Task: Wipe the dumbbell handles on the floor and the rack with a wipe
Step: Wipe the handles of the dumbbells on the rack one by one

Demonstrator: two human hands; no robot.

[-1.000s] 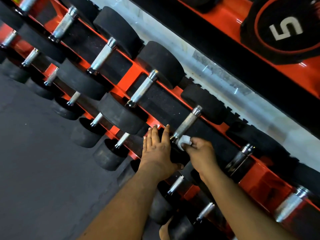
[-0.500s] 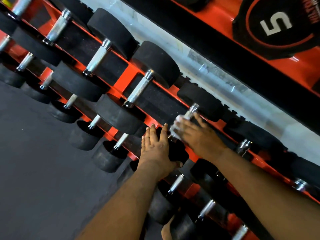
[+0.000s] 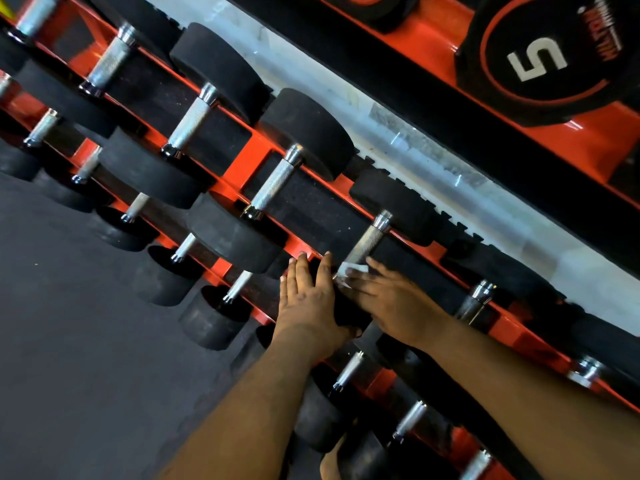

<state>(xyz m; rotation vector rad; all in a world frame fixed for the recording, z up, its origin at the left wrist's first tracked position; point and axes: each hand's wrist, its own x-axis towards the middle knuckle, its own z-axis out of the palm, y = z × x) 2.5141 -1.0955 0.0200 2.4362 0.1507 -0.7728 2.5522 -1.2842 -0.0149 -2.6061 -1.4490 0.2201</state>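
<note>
A dark grey rubber gym floor (image 3: 69,341) fills the left side, and an orange steel dumbbell rack (image 3: 242,161) with black padded shelves runs diagonally across the view. Black round-headed dumbbells with knurled silver handles sit in rows on its tiers. At the upper right a black weight plate marked with a white 5 (image 3: 540,60) rests on another orange frame.

The left hand (image 3: 308,303) lies flat, fingers straight and together, pressing on the near black head of one dumbbell on the upper tier. Just beside it, the right hand (image 3: 391,299) pinches a small crumpled white wipe (image 3: 349,271) at its fingertips and holds it against the lower end of that dumbbell's knurled silver handle (image 3: 367,240). The upper part of the handle is bare and shiny, reaching up to the far black head (image 3: 394,206). The two hands are near each other, with the dumbbell's near head between them. Both forearms reach in from the bottom edge.
</note>
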